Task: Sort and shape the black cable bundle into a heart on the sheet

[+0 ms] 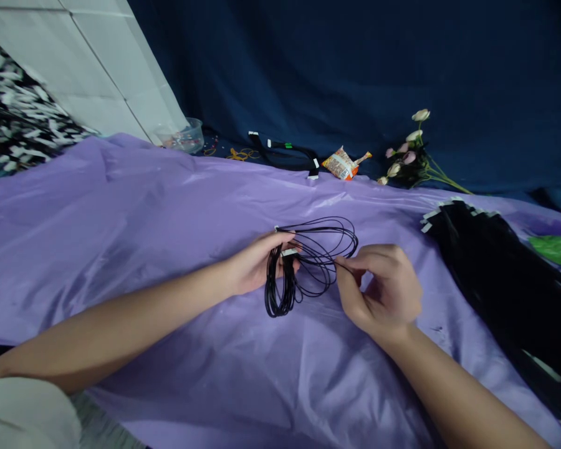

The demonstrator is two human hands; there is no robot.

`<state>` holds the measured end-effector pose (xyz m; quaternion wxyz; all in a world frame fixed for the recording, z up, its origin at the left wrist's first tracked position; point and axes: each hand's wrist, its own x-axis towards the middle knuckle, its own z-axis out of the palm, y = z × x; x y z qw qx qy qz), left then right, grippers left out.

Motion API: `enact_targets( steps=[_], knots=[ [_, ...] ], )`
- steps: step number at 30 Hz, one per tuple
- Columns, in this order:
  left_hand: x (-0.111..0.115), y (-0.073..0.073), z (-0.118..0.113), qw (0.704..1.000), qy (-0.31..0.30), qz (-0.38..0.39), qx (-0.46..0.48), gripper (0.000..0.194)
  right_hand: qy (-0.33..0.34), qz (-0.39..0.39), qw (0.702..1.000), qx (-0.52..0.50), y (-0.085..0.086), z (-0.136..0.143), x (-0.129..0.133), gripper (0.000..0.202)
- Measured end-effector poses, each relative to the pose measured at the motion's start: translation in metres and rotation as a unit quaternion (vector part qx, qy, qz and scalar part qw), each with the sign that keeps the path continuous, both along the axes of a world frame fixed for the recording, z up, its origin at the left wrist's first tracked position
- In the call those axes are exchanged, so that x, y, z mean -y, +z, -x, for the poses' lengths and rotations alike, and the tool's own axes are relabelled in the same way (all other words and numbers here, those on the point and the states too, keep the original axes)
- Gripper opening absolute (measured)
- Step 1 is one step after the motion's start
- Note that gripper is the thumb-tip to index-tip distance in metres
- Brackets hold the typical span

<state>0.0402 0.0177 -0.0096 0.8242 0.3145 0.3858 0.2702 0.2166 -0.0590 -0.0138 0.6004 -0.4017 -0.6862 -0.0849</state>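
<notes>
A looped bundle of thin black cable (280,290) with small white connectors is in the middle of the view, above a purple cloth. My left hand (257,259) is closed around the bundle, its thumb on top near a white connector (288,252). Wide loose loops spread from it to the right. At those loops' right side, my right hand (381,287) pinches a strand of the cable between thumb and forefinger. Its other fingers curl in toward the palm.
Purple cloth (168,212) covers the table. A thick stack of black cables (500,287) lies at right beside a green leaf (554,249). Along the back are a plastic tub (191,137), a snack packet (341,164) and artificial flowers (409,156). More white-ended cables (19,112) lie at left.
</notes>
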Motion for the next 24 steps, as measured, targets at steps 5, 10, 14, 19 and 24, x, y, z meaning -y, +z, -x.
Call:
enact_targets(
  steps=[5, 10, 14, 19, 24],
  knots=[
    [0.001, 0.0, 0.0, 1.0, -0.007, -0.001, 0.004, 0.016, 0.01, -0.015, 1.0, 0.019, 0.004, 0.0, 0.003, 0.03],
    [-0.002, 0.0, 0.001, 1.0, -0.021, 0.015, 0.017, 0.014, -0.009, 0.006, 0.999, 0.045, 0.002, -0.008, -0.003, 0.032],
    [-0.005, 0.002, 0.004, 0.995, -0.055, 0.038, 0.071, 0.01, -0.068, 0.044, 0.99, 0.118, -0.003, -0.019, -0.01, 0.029],
    [-0.008, -0.001, 0.009, 0.988, -0.078, 0.068, 0.114, 0.015, -0.158, 0.172, 0.954, 0.189, -0.001, -0.026, -0.014, 0.028],
    [-0.011, -0.005, 0.012, 0.981, -0.105, 0.079, 0.14, 0.02, -0.169, 0.222, 0.941, 0.19, 0.004, -0.023, -0.014, 0.021]
  ],
)
